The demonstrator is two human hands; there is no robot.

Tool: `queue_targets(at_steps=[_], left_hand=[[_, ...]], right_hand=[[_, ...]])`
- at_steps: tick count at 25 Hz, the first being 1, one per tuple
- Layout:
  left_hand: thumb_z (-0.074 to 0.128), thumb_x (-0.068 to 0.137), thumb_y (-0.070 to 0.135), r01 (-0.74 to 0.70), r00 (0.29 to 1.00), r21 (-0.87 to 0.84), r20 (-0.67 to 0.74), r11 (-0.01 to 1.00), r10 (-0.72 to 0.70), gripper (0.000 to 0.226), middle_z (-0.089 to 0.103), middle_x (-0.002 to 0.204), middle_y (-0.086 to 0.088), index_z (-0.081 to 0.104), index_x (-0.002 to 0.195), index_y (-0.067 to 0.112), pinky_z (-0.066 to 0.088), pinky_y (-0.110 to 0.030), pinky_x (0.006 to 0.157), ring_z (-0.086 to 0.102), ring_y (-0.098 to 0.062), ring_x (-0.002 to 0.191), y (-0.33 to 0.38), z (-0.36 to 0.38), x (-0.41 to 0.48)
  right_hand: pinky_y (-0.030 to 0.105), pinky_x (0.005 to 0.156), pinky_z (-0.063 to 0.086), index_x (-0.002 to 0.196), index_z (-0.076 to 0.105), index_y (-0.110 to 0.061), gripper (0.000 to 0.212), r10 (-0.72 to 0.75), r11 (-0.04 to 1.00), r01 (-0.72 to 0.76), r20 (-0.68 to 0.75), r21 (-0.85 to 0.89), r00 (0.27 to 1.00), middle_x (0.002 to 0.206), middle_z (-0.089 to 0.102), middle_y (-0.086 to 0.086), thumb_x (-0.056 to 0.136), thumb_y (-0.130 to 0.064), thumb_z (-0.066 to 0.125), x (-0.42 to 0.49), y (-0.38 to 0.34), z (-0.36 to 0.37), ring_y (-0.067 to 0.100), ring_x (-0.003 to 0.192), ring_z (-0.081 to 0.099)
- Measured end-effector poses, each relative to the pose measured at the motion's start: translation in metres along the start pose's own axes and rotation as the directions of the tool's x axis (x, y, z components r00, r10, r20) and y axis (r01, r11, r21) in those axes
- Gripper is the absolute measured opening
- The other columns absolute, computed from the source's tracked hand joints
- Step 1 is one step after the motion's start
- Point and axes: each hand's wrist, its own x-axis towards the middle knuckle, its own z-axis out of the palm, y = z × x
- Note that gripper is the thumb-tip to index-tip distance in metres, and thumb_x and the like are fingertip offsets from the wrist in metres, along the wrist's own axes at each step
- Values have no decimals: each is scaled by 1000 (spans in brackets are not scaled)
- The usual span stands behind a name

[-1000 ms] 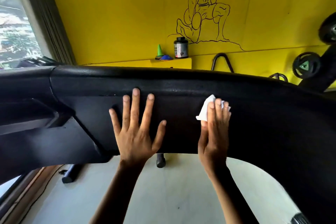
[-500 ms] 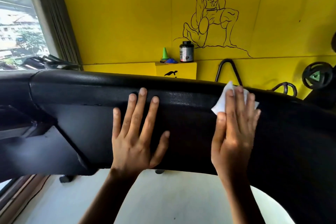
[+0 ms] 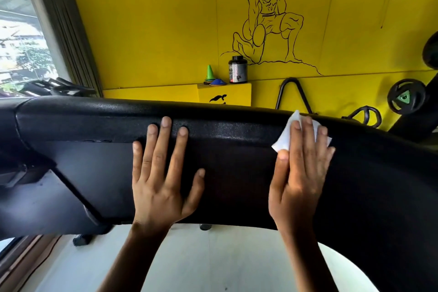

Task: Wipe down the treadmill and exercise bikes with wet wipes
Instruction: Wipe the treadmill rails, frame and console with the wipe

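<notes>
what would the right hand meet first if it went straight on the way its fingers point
The top rim of the console, ahead of the right hand and wipe. Beyond it the way looks free, though depth is unclear.

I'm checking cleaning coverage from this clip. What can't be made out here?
Head view only:
1. Wet wipe: mostly hidden beneath the right hand.
2. Treadmill console: cut off at both side edges; part covered by the left hand.
3. Black tub: label too small to read.
</notes>
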Motion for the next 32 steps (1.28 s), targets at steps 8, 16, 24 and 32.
queue_targets(at_steps=[8, 16, 24, 32], left_hand=[[41, 93, 41, -19, 999, -17, 42, 1000, 19, 60, 14, 160, -9, 27, 145, 14, 11, -41, 119, 11, -22, 148, -5, -2, 0], [44, 90, 39, 78, 994, 7, 74, 997, -78, 62, 26, 150, -15, 32, 143, 11, 13, -40, 119, 9, -19, 148, -46, -31, -7], [45, 88, 39, 183, 970, 306, 100, 934, -223, 65, 29, 151, -16, 36, 142, 5, 0, -34, 119, 5, -17, 148, -101, -77, -19], [42, 90, 42, 125, 977, 505, 85, 854, -194, 66, 28, 151, -10, 35, 144, 4, 3, -37, 119, 3, -15, 148, -123, -105, -30]], right_hand=[[44, 118, 14, 140, 41, -12, 42, -313, 948, 296, 163, 119, 936, 149, 36, 8, 99, -17, 46, 8, -53, 13, 27, 144, 25], [44, 119, 13, 140, 42, -5, 42, -300, 952, 283, 169, 117, 939, 149, 36, 13, 99, -12, 47, 3, -97, 31, 32, 143, 25], [43, 119, 13, 141, 43, -6, 51, -489, 870, 452, 235, 196, 840, 149, 39, 11, 91, -11, 48, 2, -192, 70, 31, 141, 28], [47, 117, 15, 140, 47, -10, 49, -540, 840, 498, 243, 216, 806, 149, 39, 9, 91, -6, 54, -4, -176, 62, 30, 141, 29]])
